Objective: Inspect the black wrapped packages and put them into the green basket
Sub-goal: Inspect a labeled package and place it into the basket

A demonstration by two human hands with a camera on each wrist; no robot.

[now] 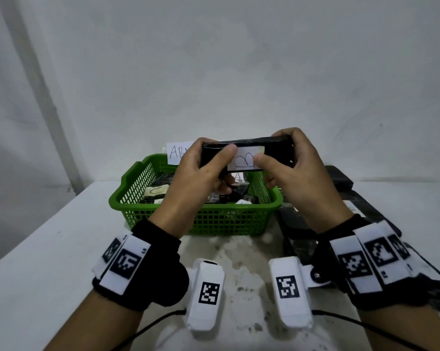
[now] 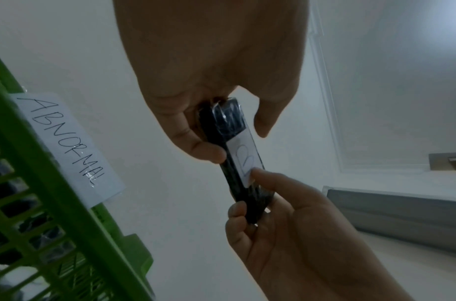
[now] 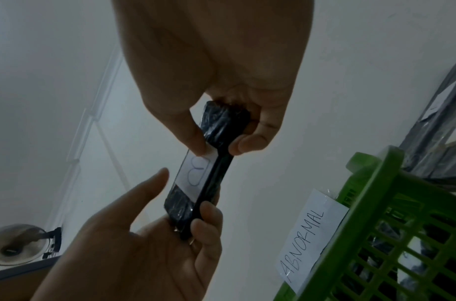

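Package [image 1: 246, 154] held level above the green basket [image 1: 163, 219], over its far half, label side toward me. My left hand [image 1: 201, 171] grips one end, thumb on the front face, fingers curled behind. My right hand [image 1: 295, 168] grips the other end the same way, thumb tip on the edge of the white label [image 1: 244, 159].

Shape: flat, slim, rectangular bar. Skin is black film, glossy, with fine wrinkles and creased folds at the ends. Label is matte paper with a pen-drawn loop mark.

Handling, judged: light, since fingertips alone carry it. It shows no sag between the two grips, so probably stiff inside. Film looks slick; best held by the short ends, where the folds give purchase. Keep thumbs off the label when reading it.

Basket: rigid green plastic lattice. Paper tag reading ABNORMAL [image 2: 67, 146] on its far wall. Wrapped packages already lie inside. More black packages [image 1: 340, 178] lie just right of the basket.
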